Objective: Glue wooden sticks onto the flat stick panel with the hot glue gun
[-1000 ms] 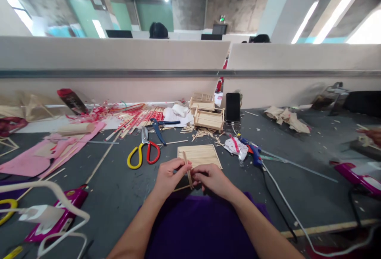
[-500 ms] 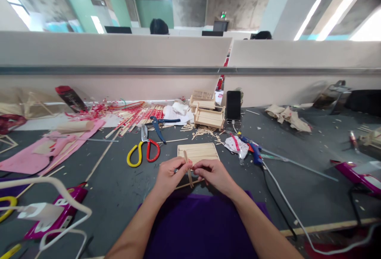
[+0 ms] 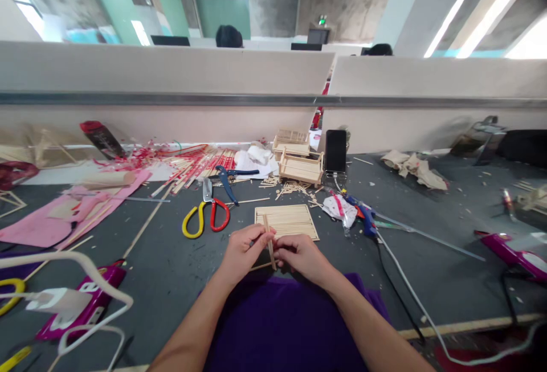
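Note:
My left hand [image 3: 241,254] and my right hand [image 3: 301,256] meet over the near edge of the grey table, fingers pinched on thin wooden sticks [image 3: 269,243]. One stick stands nearly upright between the hands; another runs crosswise under them. Just beyond the fingers lies a flat panel of glued sticks [image 3: 286,221]. A purple cloth [image 3: 290,326] covers my lap below the forearms.
Yellow-and-red scissors [image 3: 205,216] and blue pliers [image 3: 228,181] lie left of the panel. A blue glue gun [image 3: 362,215] with its cord lies to the right. Small stick crates [image 3: 299,168], a standing phone [image 3: 334,151], loose red-tipped sticks [image 3: 197,167], pink paper [image 3: 64,212] and a magenta power strip [image 3: 92,303] crowd the table.
Both hands stay together on the sticks, with only slight finger shifts. The upright stick has tilted a little, and the camera has tipped slightly.

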Tool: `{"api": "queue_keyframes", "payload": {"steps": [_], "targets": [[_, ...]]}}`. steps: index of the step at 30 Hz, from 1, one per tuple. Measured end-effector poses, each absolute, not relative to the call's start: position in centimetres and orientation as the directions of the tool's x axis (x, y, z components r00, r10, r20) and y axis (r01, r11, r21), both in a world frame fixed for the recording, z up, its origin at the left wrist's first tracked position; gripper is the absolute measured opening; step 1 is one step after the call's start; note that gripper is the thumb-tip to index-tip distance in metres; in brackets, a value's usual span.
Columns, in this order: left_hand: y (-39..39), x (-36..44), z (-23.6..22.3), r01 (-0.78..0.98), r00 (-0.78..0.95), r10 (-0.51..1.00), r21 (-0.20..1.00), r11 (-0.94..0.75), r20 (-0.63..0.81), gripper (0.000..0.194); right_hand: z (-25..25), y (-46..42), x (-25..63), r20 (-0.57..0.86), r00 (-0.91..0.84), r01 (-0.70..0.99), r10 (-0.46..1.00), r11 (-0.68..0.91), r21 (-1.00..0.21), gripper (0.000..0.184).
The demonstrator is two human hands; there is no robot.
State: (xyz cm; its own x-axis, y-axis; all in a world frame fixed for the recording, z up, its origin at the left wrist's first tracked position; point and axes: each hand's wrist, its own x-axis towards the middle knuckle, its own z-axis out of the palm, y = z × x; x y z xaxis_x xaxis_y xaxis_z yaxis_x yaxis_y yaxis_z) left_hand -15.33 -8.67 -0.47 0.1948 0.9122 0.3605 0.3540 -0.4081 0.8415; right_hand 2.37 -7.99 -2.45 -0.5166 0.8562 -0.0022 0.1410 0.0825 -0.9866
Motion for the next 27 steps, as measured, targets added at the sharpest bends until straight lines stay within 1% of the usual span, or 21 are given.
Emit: {"api": "queue_keyframes", "payload": {"steps": [3,7,9,12,15,18,20,22,23,25,26,27], "targets": [[-8.6,-15.4,-0.6,0.372,0.217,0.904,0.824,-0.426,0.369,0.022,-2.4,-8.2,2.3,-0.03,-0.533,0.154,0.846,0.062,-0.986,0.013],[-8.4,-15.5,-0.6,0.356,0.216,0.915,0.845,-0.398,0.34,0.023,-2.6,-8.3,2.0,-0.002,-0.525,0.188,0.851,0.113,-0.976,0.014],[-8.2,-15.5,-0.7,0.326,0.194,0.935,0.879,-0.348,0.299,0.023,-2.8,-8.4,1.8,0.017,-0.499,0.219,0.866,0.146,-0.965,0.015],[-8.0,-15.6,-0.9,0.262,0.176,0.963,0.933,-0.245,0.204,0.021,-3.2,-8.4,1.5,-0.001,-0.469,0.258,0.883,0.136,-0.957,0.015],[-8.0,-15.5,-0.9,0.195,0.199,0.974,0.969,-0.151,0.112,0.021,-3.6,-8.6,1.3,-0.032,-0.456,0.25,0.889,0.094,-0.964,0.015],[-8.1,-15.5,-0.7,0.132,0.196,0.978,0.986,-0.103,0.076,0.019,-3.7,-8.4,1.5,-0.055,-0.477,0.217,0.877,0.057,-0.974,0.015],[-8.1,-15.9,-0.5,0.026,0.147,0.988,0.998,-0.058,0.054,0.019,-3.5,-8.0,2.1,-0.081,-0.488,0.185,0.869,0.012,-0.983,0.013],[-7.9,-16.7,-0.3,-0.178,0.024,1.0,0.984,-0.014,0.018,0.02,-2.9,-7.4,3.1,-0.077,-0.412,0.157,0.908,-0.012,-0.988,0.015],[-7.7,-17.2,-0.2,-0.301,-0.06,0.998,0.953,-0.011,-0.008,0.022,-2.6,-7.1,3.6,-0.047,-0.348,0.162,0.936,0.01,-0.987,0.017],[-7.2,-18.3,0.1,-0.5,-0.201,0.978,0.865,-0.048,-0.063,0.026,-2.1,-6.6,4.3,0.075,-0.272,0.236,0.959,0.142,-0.961,0.014],[-7.0,-18.8,0.2,-0.561,-0.248,0.965,0.825,-0.07,-0.086,0.027,-1.9,-6.6,4.5,0.143,-0.302,0.293,0.943,0.234,-0.927,0.012],[-6.8,-19.2,0.3,-0.603,-0.275,0.956,0.793,-0.086,-0.105,0.027,-1.9,-6.7,4.5,0.198,-0.368,0.349,0.909,0.332,-0.876,0.012]]}}
